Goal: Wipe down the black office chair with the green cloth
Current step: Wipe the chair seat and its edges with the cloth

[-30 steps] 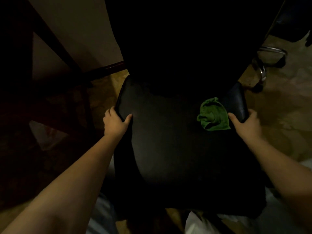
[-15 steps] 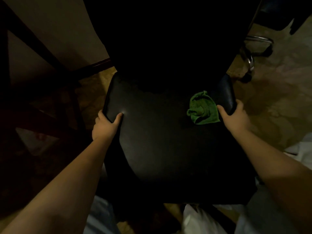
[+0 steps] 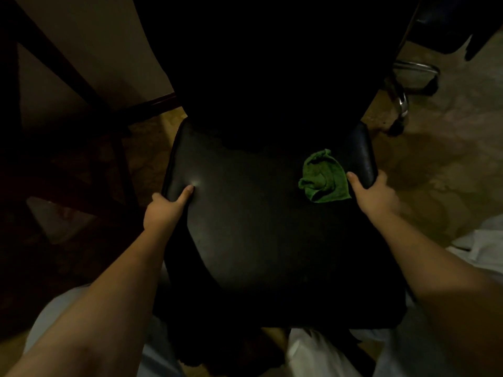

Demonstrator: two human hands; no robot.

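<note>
Both hands on the seat here: the left hand (image 3: 166,210) grips the left edge of the black office chair (image 3: 258,227), thumb pressing on top hard enough to dimple the padding, fingers curled round the rim. The right hand (image 3: 373,194) clamps the right edge the same way, thumb on top, fingers wrapped round the side. And there's the green cloth (image 3: 324,180), bunched up and lying loose on the seat toward the back right, just beside the right thumb. Touching or barely apart, it's hard to call in this dim light. No wiping yet; this looks like squaring the chair up first. To do it well, I'd steady the seat with the left hand so it can't swivel or roll, free the right, take the cloth and open it flat rather than work with a wad. Then long overlapping passes from back to front, edges last. The backrest sits in deep shadow, so any dirt there can't be judged. A second chair's chrome base (image 3: 402,104) stands well off to the right.
</note>
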